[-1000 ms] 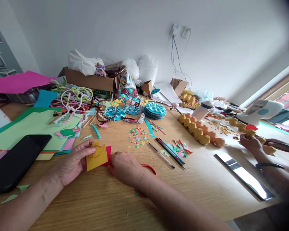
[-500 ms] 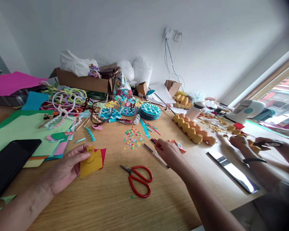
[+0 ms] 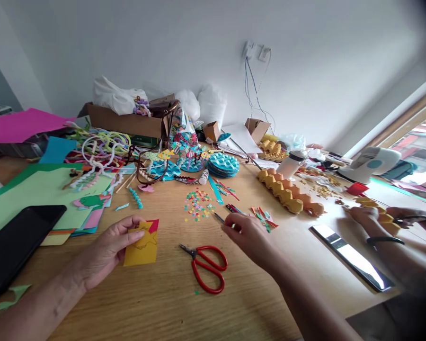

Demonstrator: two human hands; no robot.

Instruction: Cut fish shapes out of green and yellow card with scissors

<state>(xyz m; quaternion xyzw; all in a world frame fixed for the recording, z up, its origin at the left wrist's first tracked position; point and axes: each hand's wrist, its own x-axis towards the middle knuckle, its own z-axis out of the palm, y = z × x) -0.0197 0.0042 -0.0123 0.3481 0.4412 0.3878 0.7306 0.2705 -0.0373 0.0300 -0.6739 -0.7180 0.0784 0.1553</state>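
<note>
1 pair of red-handled scissors (image 3: 208, 267), 1 yellow card (image 3: 141, 255), 1 red paper (image 3: 154, 225), 1 black phone (image 3: 24, 246), 2 wall sockets (image 3: 249, 49)

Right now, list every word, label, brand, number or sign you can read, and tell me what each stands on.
Readable text: none.
Yellow paper in the left hand: drawn lines, no readable words.
Small white bottle: any marking is too small to read.
Dark green panel at the back: too small and dark to read.
Black phone: no text shows.
</note>
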